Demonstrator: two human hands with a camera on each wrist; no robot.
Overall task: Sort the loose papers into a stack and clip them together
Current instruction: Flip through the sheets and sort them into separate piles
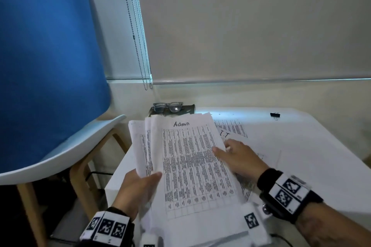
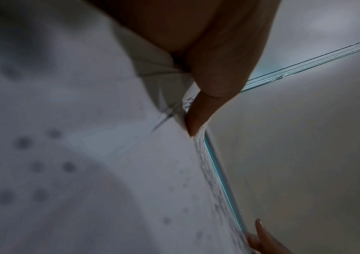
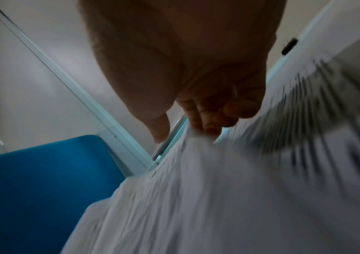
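Note:
A sheaf of printed papers (image 1: 190, 166), its top sheet headed "Admin", is lifted and fanned above the table's left corner. My left hand (image 1: 140, 184) grips its left edge, thumb on top; the left wrist view shows that thumb (image 2: 198, 113) pressed on the papers (image 2: 109, 171). My right hand (image 1: 236, 156) pinches the right edge, thumb over and fingers under. The right wrist view is blurred, with curled fingers (image 3: 207, 120) at the papers' (image 3: 218, 189) edge. More loose sheets (image 1: 230, 132), one marked "I.T", lie flat on the white table (image 1: 311, 146). A black binder clip (image 1: 275, 114) (image 3: 289, 46) sits at the far side.
A pair of glasses (image 1: 168, 106) rests on a dark item at the table's far left corner. A blue-backed chair (image 1: 50, 66) with wooden legs stands close on the left. Blind cords (image 1: 140, 36) hang by the wall behind.

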